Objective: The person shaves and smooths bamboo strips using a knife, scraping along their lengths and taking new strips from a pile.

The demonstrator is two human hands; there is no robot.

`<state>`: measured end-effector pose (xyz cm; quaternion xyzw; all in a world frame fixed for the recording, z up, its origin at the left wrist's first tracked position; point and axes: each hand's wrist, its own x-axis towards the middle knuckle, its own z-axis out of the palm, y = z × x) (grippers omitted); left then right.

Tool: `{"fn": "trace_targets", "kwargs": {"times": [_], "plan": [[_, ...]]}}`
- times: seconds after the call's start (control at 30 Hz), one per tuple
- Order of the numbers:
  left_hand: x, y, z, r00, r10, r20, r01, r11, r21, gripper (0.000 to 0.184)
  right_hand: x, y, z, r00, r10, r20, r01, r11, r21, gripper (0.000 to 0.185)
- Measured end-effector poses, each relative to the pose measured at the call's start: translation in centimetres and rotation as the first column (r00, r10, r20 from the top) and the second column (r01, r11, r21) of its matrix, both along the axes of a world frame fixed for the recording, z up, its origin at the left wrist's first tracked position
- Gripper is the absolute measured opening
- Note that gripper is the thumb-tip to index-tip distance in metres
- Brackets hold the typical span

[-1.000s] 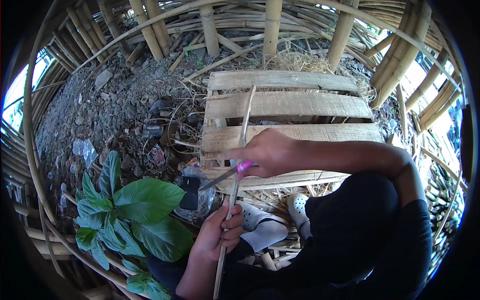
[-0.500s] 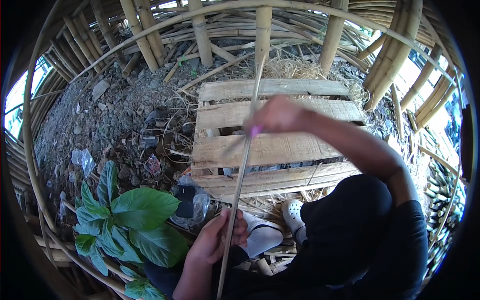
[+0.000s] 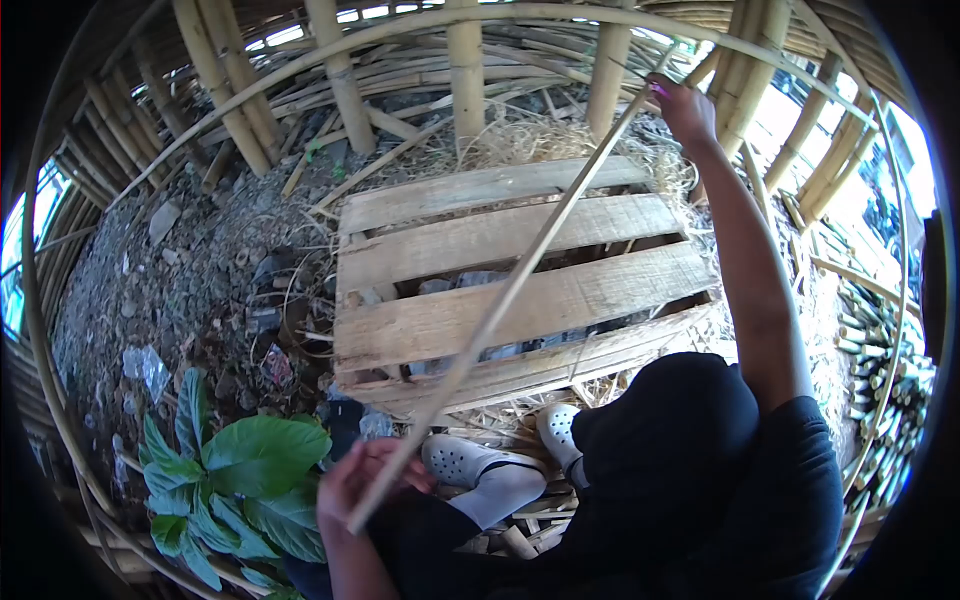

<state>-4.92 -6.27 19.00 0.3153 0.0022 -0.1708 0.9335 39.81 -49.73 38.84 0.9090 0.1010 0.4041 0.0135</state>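
Note:
A long, thin bamboo strip [image 3: 520, 265] slants across the view from lower left to upper right. My right hand [image 3: 687, 115] is raised at its far end, closed around the pink handle of a knife [image 3: 655, 88]. The thin dark blade points left beside the strip. Whether those fingers also pinch the strip is unclear. At the near end, my left hand [image 3: 365, 475] lies beneath the strip, fingers apart and loosely bent, not visibly gripping it.
A slatted wooden pallet [image 3: 520, 305] lies before my feet in light clogs [image 3: 455, 458]. Leafy plant [image 3: 260, 455] stands at left, near rubble [image 3: 200, 270]. Bamboo posts [image 3: 467, 80] line the back; cut bamboo pieces [image 3: 880, 370] are piled at right.
My right hand has swung up and right to the strip's far end with the knife. The strip leans further right, and my left hand has shifted left and loosened its hold.

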Motion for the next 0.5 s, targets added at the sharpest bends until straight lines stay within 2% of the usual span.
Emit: {"fn": "trace_targets", "kwargs": {"times": [0.03,0.1,0.13,0.2,0.23,0.3,0.4,0.5], "plan": [[0.2,1.3,-1.0,1.0,-0.019,0.006,0.019,1.0,0.0,0.057,0.8,-2.9,-0.7,0.996,-0.022,0.081,0.021,1.0,0.024,0.025],[0.7,3.5,-2.1,0.975,0.221,-0.04,-0.218,0.974,0.069,0.054,-1.1,-6.6,-1.3,0.989,-0.148,0.031,0.146,0.988,0.047,0.025],[0.9,4.1,-2.3,0.98,0.197,-0.035,-0.194,0.978,0.069,0.054,-2.2,-8.2,-1.8,0.98,-0.199,0.013,0.198,0.979,0.055,0.024],[1.6,4.5,-2.8,0.908,0.406,-0.098,-0.399,0.913,0.086,0.05,-4.0,-11.8,-3.5,0.959,-0.281,0.03,0.279,0.959,0.052,0.023],[1.7,4.3,-2.7,0.92,0.381,-0.092,-0.374,0.924,0.087,0.05,-5.0,-13.7,-4.6,0.96,-0.277,0.029,0.274,0.958,0.084,0.025],[1.8,3.8,-2.0,0.93,0.365,-0.037,-0.335,0.886,0.32,0.044,-8.0,-15.3,-6.1,0.927,-0.367,-0.078,0.375,0.918,0.129,0.022],[2.3,2.2,-1.4,0.965,0.25,-0.077,-0.205,0.905,0.373,0.042,-12.0,-17.9,-10.3,0.907,-0.365,-0.21,0.405,0.893,0.198,0.014],[3.1,0.5,-1.5,0.983,0.152,-0.103,-0.094,0.899,0.427,0.041,-16.0,-19.2,-16.3,0.888,-0.368,-0.276,0.443,0.846,0.298,0.016]]}}
